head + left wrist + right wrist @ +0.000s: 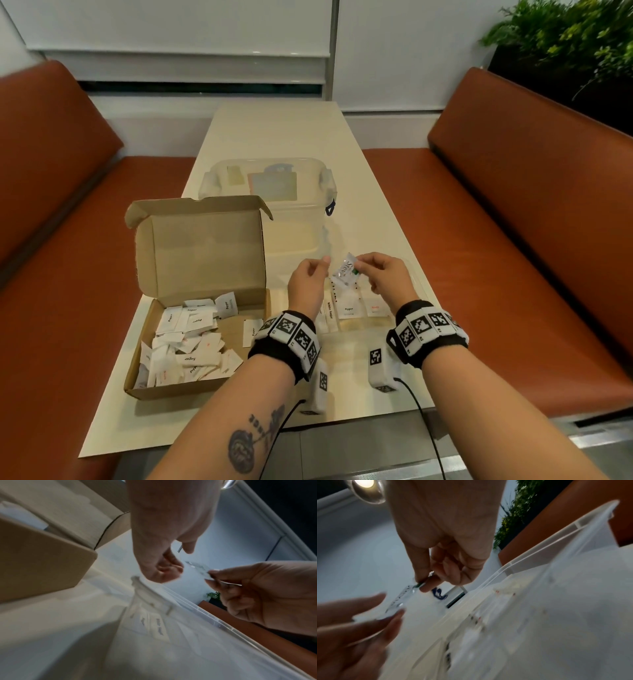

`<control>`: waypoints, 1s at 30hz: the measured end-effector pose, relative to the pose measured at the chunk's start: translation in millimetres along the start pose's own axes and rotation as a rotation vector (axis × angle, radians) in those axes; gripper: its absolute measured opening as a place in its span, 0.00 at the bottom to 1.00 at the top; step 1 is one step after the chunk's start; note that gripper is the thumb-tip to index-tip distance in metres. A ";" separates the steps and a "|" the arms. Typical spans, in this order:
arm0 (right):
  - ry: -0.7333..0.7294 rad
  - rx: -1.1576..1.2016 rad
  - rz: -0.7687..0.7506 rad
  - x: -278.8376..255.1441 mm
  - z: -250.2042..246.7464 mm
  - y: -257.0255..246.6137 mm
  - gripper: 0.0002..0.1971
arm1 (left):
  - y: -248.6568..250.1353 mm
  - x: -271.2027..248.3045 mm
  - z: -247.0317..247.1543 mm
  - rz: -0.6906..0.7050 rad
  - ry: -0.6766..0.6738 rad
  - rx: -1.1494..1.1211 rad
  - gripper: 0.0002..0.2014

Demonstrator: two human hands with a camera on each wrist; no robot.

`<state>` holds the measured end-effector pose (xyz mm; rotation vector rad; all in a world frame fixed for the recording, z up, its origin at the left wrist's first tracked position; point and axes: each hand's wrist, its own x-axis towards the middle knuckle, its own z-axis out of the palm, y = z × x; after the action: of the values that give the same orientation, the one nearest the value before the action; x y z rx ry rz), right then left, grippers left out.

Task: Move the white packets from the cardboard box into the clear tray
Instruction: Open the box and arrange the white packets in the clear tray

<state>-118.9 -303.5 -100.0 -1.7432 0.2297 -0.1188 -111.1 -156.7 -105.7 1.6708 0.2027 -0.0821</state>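
An open cardboard box [191, 390] at the table's left holds several white packets [185, 353]. In front of me lies the clear tray [416, 281], with a few labelled packets [347, 308] lined up inside. My right hand [359, 269] pinches a white packet with a green mark [344, 272] by its upper corner, above the tray. Just left of it hovers my left hand [320, 269], fingers loosely curled and holding nothing. The left wrist view shows the packet [199, 568] apart from my left fingers [171, 568]. In the blurred right wrist view, thumb and forefinger [426, 586] grip the packet [399, 601].
A large clear lidded container [274, 181] stands behind the box and tray. One loose packet [250, 330] lies on the table between box and tray. Orange benches [513, 240] flank the table. Wrist cables trail over the near table edge.
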 end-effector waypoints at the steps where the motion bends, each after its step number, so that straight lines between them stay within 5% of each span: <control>1: 0.023 -0.020 -0.015 1.9 -6.2 0.0 0.03 | -1.0 1.5 -1.7 0.032 0.067 0.074 0.10; 6: 0.110 -0.268 -0.042 13.2 -44.8 3.6 0.05 | -9.9 6.8 -7.0 -0.022 0.268 0.321 0.09; 11: 0.142 -0.506 -0.017 18.3 -73.6 11.9 0.03 | -14.2 10.5 -6.8 -0.145 0.285 0.341 0.10; 19: -0.081 -0.937 0.123 9.9 -75.6 24.3 0.05 | -15.0 15.7 -7.0 -0.181 0.282 0.325 0.09; 30: -0.126 -1.097 0.039 11.6 -78.4 12.1 0.04 | -15.1 14.6 -8.2 -0.171 0.271 0.350 0.10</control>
<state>-125.0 -383.5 -97.9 -2.8209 0.2553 0.1887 -100.1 -145.9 -122.1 2.0089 0.5625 -0.0186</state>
